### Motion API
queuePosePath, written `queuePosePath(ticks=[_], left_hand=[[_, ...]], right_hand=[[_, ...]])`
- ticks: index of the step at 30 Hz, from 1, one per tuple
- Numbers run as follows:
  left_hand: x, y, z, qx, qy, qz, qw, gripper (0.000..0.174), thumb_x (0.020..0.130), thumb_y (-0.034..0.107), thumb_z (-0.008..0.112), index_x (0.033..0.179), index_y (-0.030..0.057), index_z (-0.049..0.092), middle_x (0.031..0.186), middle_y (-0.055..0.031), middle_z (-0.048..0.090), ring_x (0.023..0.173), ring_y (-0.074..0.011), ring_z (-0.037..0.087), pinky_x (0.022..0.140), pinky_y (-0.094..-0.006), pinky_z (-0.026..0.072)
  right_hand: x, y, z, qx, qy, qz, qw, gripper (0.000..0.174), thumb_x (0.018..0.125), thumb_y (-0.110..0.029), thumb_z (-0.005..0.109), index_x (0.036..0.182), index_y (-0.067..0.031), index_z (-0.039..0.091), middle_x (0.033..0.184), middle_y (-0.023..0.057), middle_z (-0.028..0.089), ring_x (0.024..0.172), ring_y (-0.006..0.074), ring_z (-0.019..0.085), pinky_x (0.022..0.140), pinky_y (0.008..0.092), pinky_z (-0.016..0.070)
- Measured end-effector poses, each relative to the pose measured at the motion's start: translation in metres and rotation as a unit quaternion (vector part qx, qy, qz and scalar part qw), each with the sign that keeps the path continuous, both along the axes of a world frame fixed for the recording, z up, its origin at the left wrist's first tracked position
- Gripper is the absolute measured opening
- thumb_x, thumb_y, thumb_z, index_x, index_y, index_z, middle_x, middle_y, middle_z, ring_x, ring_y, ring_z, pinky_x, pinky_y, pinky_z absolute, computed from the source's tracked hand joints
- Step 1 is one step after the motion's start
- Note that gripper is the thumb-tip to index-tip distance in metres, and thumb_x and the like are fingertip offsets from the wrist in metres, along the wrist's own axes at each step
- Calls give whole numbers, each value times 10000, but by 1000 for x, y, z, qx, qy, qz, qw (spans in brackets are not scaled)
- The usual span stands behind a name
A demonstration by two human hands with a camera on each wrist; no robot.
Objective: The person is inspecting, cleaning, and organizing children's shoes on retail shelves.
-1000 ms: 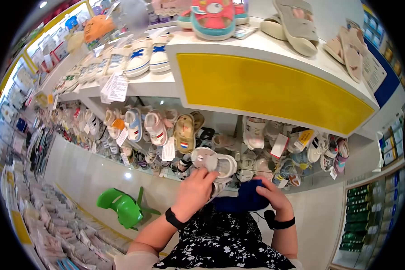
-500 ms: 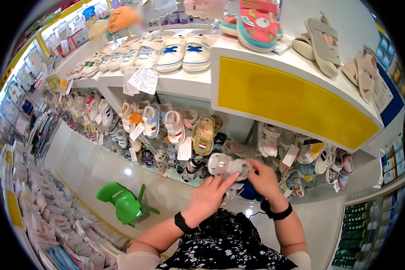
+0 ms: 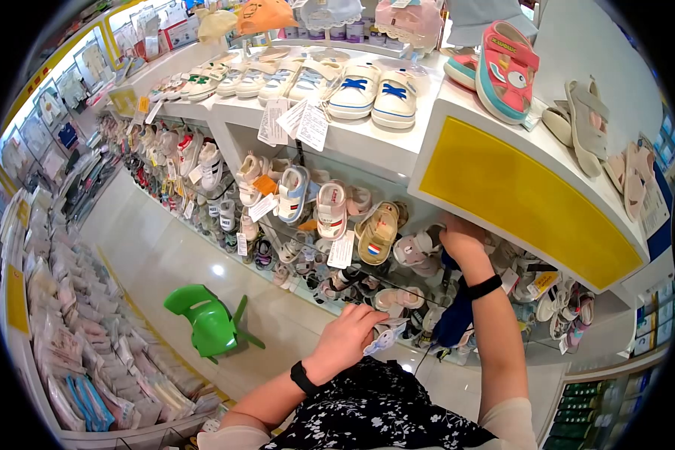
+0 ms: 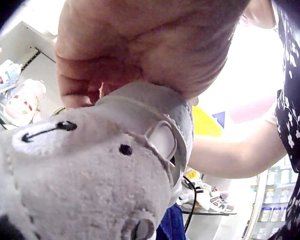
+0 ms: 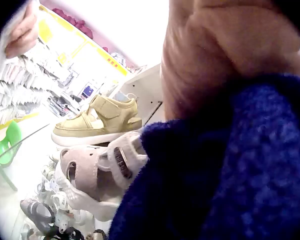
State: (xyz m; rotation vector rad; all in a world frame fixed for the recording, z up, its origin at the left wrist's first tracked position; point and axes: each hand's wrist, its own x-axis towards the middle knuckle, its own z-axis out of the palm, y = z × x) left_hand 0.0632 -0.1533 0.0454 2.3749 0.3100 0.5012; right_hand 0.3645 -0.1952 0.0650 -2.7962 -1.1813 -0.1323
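My left hand (image 3: 349,341) holds a small pale grey child's shoe (image 4: 95,165) low in front of the body. An animal face with dark eyes and a stitched mouth shows on it in the left wrist view. My right hand (image 3: 463,238) reaches into the glass shelf under the yellow panel, right at the back of a grey-pink sandal (image 3: 418,251). From that hand hangs a dark blue fuzzy cloth (image 5: 250,170), gripped against the palm. A tan sandal (image 3: 379,234) stands to the left of the grey-pink one.
More children's shoes with hanging tags (image 3: 341,250) line the glass shelves (image 3: 397,281). Above, the white counter (image 3: 397,142) carries white sneakers (image 3: 356,90) and a red shoe (image 3: 508,71). A green chair (image 3: 214,324) stands on the floor at left.
My right hand has left the shoe in front of the body and moved up to the shelf with the blue cloth. The grey-pink sandal now stands on the shelf. The view has shifted left.
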Motion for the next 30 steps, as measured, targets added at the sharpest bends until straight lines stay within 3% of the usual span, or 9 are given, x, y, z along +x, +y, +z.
queuePosePath(ticks=[2,5,8,11,13,17,21,26,30], left_hand=[[1,1,-3,-10,-14,8,1000,338,775,-14,577,1102,65,606,969,-91,569,927,-285,529,795,-364,460],[6,5,-6,-16,-36,24,999,340,756,-9,569,1086,73,592,965,-79,556,908,-296,525,773,-376,463],[18,9,-7,-18,-55,29,998,324,763,-2,565,1080,60,591,960,-101,555,919,-309,534,784,-383,460],[36,14,-5,-43,-71,31,996,323,761,-6,564,1079,46,586,958,-123,551,940,-319,542,803,-387,458],[51,16,0,-71,-73,40,994,319,763,-12,572,1078,34,581,1005,-142,530,958,-349,546,812,-406,462],[87,11,5,-98,-80,74,989,367,744,-27,593,1101,31,533,1089,-193,449,954,-415,541,808,-442,465],[115,4,-1,-93,-87,87,988,407,762,0,599,1146,22,463,1130,-233,378,994,-455,504,849,-448,456],[134,-10,-12,-131,-71,71,986,384,807,23,575,1168,40,445,1166,-216,337,1047,-419,477,887,-415,444],[137,-17,-3,-174,-15,25,984,389,778,33,600,1148,39,483,1157,-177,387,1057,-358,492,885,-389,450]], right_hand=[[10,6,-18,35,-86,-11,996,345,812,-271,610,1141,-168,617,1052,156,652,1036,334,592,866,496,471],[-12,-4,-1,84,-98,-5,992,379,805,-302,643,1146,-145,591,1004,154,655,1002,335,604,840,470,481],[-34,-30,22,59,66,6,996,316,811,-275,640,1090,-130,614,969,147,655,950,330,619,796,429,491],[-59,-62,42,104,138,82,981,234,818,-233,620,1019,-115,643,968,132,648,903,307,628,749,408,501],[-73,-83,41,142,201,132,960,232,823,-237,615,1029,-132,641,995,111,653,902,306,629,768,400,499],[-118,-104,30,229,279,110,926,309,809,-210,651,1104,-136,599,995,99,649,895,274,639,755,353,505],[-138,-107,9,263,265,58,926,401,801,-211,666,1180,-140,554,1031,89,639,868,270,641,725,362,507],[-139,-111,-4,151,164,32,974,310,795,-243,660,1076,-142,578,910,84,604,800,297,635,667,407,506],[-131,-121,-16,168,163,23,972,231,793,-252,656,978,-127,597,853,79,574,758,306,624,641,416,499]])
